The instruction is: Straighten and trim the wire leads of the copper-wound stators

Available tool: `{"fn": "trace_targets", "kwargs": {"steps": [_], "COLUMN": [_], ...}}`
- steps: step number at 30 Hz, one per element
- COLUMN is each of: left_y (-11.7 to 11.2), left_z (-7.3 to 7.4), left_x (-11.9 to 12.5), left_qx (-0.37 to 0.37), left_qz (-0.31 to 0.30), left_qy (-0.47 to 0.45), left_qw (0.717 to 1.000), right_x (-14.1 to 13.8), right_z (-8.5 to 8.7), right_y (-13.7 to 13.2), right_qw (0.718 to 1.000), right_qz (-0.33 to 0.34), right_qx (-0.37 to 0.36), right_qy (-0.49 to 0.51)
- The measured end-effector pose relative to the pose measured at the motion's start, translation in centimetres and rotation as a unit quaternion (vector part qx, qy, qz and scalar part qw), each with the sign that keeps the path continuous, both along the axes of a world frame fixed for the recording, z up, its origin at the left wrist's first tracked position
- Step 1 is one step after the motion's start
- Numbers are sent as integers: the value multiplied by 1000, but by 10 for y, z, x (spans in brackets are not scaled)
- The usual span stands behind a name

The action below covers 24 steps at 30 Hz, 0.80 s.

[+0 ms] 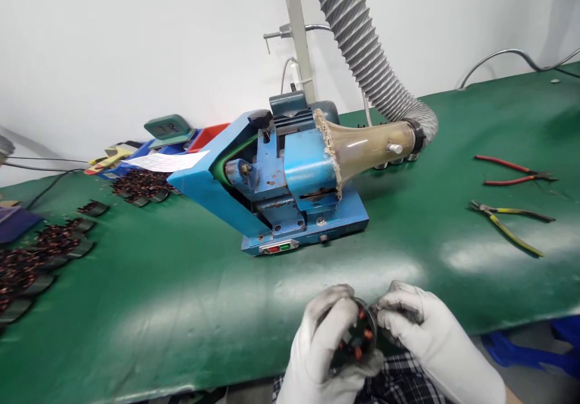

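Both my hands wear white gloves at the near edge of the green bench. My left hand (pixel 324 346) is wrapped round a small round stator (pixel 357 339) with copper-red coils, holding it upright. My right hand (pixel 414 322) pinches at the stator's right rim with thumb and fingers; what it grips there is hidden. A blue bench machine (pixel 281 177) stands just beyond my hands.
A grey ribbed hose (pixel 362 48) runs into the machine's translucent cone (pixel 371 144). Red-handled pliers (pixel 512 171) and yellow-handled pliers (pixel 512 220) lie at the right. Several wound stators (pixel 54 241) lie in rows at the left, with bins and a small clock (pixel 167 128) behind.
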<state>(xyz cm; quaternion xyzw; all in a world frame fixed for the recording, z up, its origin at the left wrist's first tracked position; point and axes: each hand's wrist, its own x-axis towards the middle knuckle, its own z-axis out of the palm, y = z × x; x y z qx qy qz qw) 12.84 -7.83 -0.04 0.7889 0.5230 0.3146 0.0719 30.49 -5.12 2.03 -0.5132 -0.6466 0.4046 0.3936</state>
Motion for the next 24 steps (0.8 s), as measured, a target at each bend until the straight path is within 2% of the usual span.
{"fn": "trace_targets", "kwargs": {"steps": [2, 4, 7, 9, 11, 15, 16, 18, 20, 21, 24], "left_y": [2, 4, 6, 6, 3, -5, -6, -9, -9, -9, -4], "left_z": [2, 3, 2, 1, 0, 4, 5, 7, 7, 7, 5], "left_x": [2, 6, 10, 10, 10, 18, 21, 24, 25, 25, 25], "left_qx": [-10, -87, -220, -261, -233, -63, -47, -63, -104, -129, -253], "left_qz": [-21, -29, -63, -79, -66, -17, -6, 20, 39, 46, 72], "left_qy": [-94, -206, -337, -376, -393, -391, -393, -413, -464, -502, -626], "left_qw": [995, 974, 913, 885, 887, 918, 918, 908, 879, 854, 734], "right_x": [-1, -2, -4, -5, -6, -6, -5, -4, -4, -3, -3], "right_z": [-1, -5, -13, -14, -11, -4, -4, -5, -5, -4, 1], "right_y": [1, 1, 0, -1, -2, -4, -5, -7, -8, -8, -7], "right_qw": [999, 999, 994, 976, 961, 949, 947, 941, 936, 931, 919], "right_qz": [10, 2, -41, -52, -46, -54, -58, -60, -54, -51, -42], "right_qx": [-36, -33, 85, 180, 238, 283, 291, 307, 318, 326, 354], "right_qy": [16, 11, -60, -109, -134, -127, -125, -128, -143, -153, -170]}}
